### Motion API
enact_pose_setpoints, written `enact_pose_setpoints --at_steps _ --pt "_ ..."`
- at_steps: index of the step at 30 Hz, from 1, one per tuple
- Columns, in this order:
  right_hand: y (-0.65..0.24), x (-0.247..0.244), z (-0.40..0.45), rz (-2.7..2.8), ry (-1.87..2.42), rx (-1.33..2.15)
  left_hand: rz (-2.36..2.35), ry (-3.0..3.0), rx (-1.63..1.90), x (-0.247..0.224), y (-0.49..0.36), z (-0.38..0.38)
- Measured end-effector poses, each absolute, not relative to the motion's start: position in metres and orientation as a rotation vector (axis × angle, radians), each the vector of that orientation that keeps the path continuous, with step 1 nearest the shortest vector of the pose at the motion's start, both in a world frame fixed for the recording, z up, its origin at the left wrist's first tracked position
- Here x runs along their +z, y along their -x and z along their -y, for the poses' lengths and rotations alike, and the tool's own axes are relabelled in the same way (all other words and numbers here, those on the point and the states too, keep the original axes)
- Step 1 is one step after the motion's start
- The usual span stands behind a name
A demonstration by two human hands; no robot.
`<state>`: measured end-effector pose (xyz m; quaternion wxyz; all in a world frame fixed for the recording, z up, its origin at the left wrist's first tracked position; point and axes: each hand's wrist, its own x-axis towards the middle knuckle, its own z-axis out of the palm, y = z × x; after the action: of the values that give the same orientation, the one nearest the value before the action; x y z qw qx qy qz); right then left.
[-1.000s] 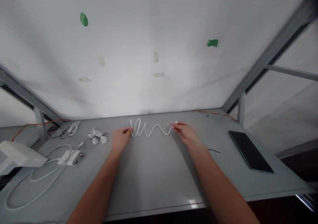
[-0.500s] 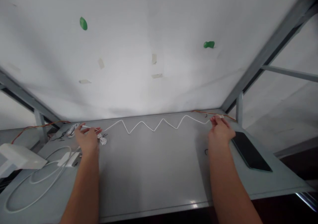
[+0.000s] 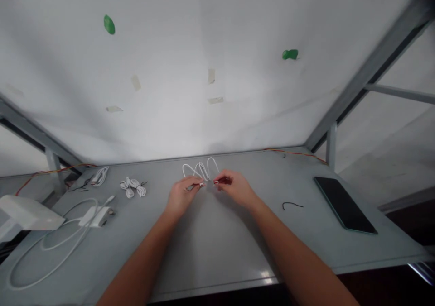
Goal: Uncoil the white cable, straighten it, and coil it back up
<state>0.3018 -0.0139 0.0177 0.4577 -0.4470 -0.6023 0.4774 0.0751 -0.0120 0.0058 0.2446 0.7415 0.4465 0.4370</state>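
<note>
A thin white cable (image 3: 201,169) lies in loose, springy loops just beyond my hands, near the back of the grey table. My left hand (image 3: 182,194) pinches one end of it between thumb and fingers. The other end sits in the pinch of my right hand (image 3: 235,188). Only a small gap separates the fingertips of both hands. To the right of my right hand lies a short black twist tie (image 3: 292,204). Left of my left hand is a bundled white cable (image 3: 133,187), folded and tied in the middle.
At the left, a white charger (image 3: 95,216) with a long looped cord rests beside a white box-shaped object (image 3: 32,213). Another coiled white cable (image 3: 100,175) lies behind. On the right is a dark phone (image 3: 345,205). A white panel (image 3: 170,129) rises behind the table (image 3: 217,251).
Both hands have come together from the table's sides to the middle. The cable, stretched in a zigzag before, is now gathered in loops. The bundled cable and twist tie are uncovered.
</note>
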Motion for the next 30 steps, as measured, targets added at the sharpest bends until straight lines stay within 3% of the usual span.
enact_pose_setpoints --at_steps 6,14,19,24,30 --pt "-0.296 0.018 0.015 1.412 1.101 1.288 -1.207 -1.883 1.21 0.006 -0.079 0.012" --pt "-0.353 0.016 -0.007 0.903 1.183 1.142 -1.486 -1.102 1.368 0.018 -0.016 -0.01" --pt "-0.369 0.004 -0.008 0.895 1.417 1.373 -1.962 -1.533 0.881 0.004 -0.006 -0.012" --pt "-0.311 -0.005 0.012 1.117 1.36 1.692 -1.705 -2.062 0.836 -0.021 -0.081 0.006" --pt "-0.272 -0.002 0.022 1.154 1.051 1.766 -1.54 -2.06 0.843 -0.024 -0.119 0.021"
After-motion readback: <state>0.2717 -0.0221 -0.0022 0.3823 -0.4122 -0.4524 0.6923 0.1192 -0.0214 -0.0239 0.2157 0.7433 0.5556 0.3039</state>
